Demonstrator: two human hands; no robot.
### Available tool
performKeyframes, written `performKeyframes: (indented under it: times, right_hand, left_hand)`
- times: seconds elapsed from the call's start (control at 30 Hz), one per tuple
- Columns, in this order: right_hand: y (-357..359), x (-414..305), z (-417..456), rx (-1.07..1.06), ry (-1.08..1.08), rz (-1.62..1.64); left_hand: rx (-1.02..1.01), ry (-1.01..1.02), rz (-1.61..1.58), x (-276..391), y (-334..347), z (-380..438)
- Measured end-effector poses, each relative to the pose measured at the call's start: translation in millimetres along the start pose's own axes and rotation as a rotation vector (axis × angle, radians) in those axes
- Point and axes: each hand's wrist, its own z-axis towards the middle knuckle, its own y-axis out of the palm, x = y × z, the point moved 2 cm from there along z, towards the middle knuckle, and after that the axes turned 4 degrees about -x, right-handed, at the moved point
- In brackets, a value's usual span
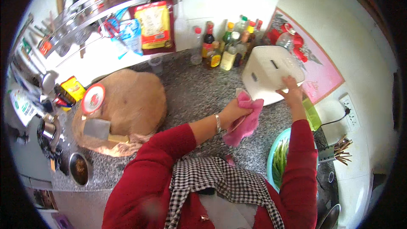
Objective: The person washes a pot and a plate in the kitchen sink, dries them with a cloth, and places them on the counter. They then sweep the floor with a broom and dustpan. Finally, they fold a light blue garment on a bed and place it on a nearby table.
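Observation:
My left hand (234,114), with a bracelet at its wrist, is closed around a crumpled pink cloth (243,127). The cloth hangs over the speckled stone counter (197,98). A white lidded box (264,66) with dark slots stands in front of me at the back right. My right hand (292,92) touches the box's near right edge, thumb and fingers spread. Below my right forearm is a turquoise basin (271,165) with long green vegetables (279,162) in it, partly covered by my sleeve.
Several sauce bottles (228,55) stand behind the box. To the left, a cleaver (97,129) and a small plate (93,98) lie on a round wooden chopping board (133,98). A metal bowl (80,169) sits near the front edge. A wall socket (349,111) is at right.

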Motion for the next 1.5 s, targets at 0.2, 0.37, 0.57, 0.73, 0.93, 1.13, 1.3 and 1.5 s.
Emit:
performKeyframes:
  times: [0.2, 0.37, 0.57, 0.73, 0.93, 1.13, 1.3, 1.5]
  right_hand:
    - [-36, -69, -27, 0.228, -0.140, 0.126]
    - [-45, -323, -99, -0.401, -0.345, 1.253]
    - [-33, -451, -127, -0.726, -0.213, 1.684]
    - [-13, -479, -86, -0.688, -0.095, 1.754]
    - [9, -524, -47, -0.410, -0.489, 1.080]
    - [27, -550, -56, -0.276, -0.834, 0.698]
    - [15, -557, -56, -0.035, -0.784, 0.692]
    - [4, -555, -47, -0.030, -0.785, 0.734]
  left_hand:
    - [0.292, 0.099, -0.190, 6, -46, -131]
    - [0.438, 0.341, -0.451, 54, -70, -225]
    - [0.452, 0.345, 0.192, 86, -115, -322]
    - [1.165, 0.403, -0.215, 93, -225, -401]
    - [1.273, 0.757, -0.470, 115, -332, -422]
    - [1.555, 0.587, -0.612, 125, -360, -399]
    - [1.556, 0.688, -0.538, 127, -377, -393]
    - [1.379, 0.708, -0.303, 127, -321, -407]
